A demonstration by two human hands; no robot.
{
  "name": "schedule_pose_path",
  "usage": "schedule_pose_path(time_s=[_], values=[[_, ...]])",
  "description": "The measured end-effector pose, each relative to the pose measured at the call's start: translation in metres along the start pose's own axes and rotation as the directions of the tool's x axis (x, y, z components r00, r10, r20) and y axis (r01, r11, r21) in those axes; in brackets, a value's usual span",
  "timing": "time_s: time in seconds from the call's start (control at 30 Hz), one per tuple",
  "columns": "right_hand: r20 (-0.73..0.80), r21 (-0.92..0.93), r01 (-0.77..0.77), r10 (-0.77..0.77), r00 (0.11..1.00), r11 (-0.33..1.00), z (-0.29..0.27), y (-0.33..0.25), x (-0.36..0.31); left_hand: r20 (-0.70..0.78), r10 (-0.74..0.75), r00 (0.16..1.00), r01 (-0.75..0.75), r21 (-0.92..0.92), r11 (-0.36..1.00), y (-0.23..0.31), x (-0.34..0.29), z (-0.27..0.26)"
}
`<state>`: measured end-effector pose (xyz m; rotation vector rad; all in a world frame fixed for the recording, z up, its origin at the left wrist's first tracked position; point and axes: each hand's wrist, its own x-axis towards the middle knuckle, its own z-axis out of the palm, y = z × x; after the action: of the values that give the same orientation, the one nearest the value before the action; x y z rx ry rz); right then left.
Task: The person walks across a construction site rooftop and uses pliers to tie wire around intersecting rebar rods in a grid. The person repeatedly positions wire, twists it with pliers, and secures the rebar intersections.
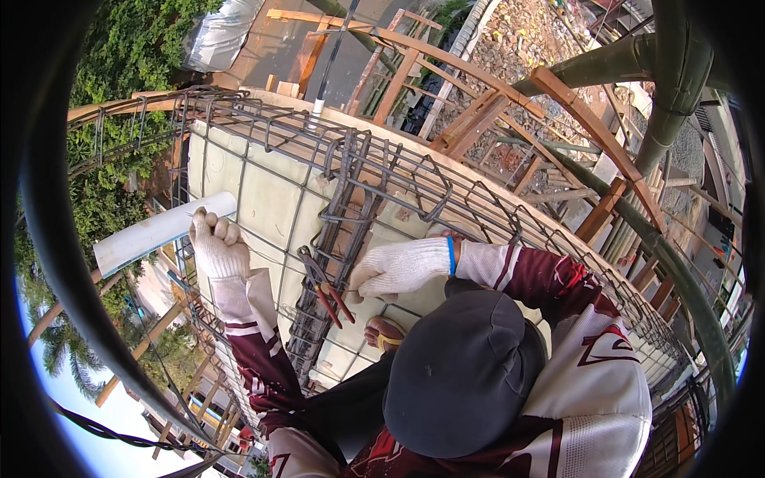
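My left hand, in a white knitted glove, is closed in a fist beside the end of a white plastic pipe. A thin wire seems to stick out at its fingertips. My right hand, in a similar glove with a blue cuff, has its fingers curled down over the rebar; what they hold, if anything, is hidden. Just left of those fingers, pincers with red handles rest at the bundled rebar. Thinner bars form a mesh over pale panels around both hands.
A dark cap covers the lower middle. A sandalled foot stands by the rebar. Rebar cages run along a wooden formwork edge, with timber braces and bamboo poles beyond. Ground lies well below; trees are at left.
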<state>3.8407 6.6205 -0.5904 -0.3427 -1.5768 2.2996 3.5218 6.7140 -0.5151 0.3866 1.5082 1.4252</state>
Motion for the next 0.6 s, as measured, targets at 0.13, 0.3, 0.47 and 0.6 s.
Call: schedule_pose_path(time_s=[0.13,0.3,0.47,0.6], values=[[-0.327,0.042,-0.029,0.042,0.944,0.999,-0.009,-0.003,-0.006,-0.151,-0.140,0.979,0.118,-0.143,0.983,0.009,0.010,-0.012],[-0.611,-0.515,-0.375,-0.023,0.792,0.770,-0.014,0.006,0.004,-0.088,-0.237,0.968,0.204,-0.276,0.939,0.012,0.008,-0.008],[0.051,-0.312,0.021,-0.006,0.999,0.950,-0.002,-0.019,0.011,-0.069,-0.096,0.993,0.082,-0.192,0.978,0.012,0.012,-0.008],[-0.377,0.108,0.116,-0.067,0.924,0.987,-0.033,-0.031,-0.010,-0.086,-0.096,0.992,0.073,-0.236,0.969,0.013,0.014,-0.015]])
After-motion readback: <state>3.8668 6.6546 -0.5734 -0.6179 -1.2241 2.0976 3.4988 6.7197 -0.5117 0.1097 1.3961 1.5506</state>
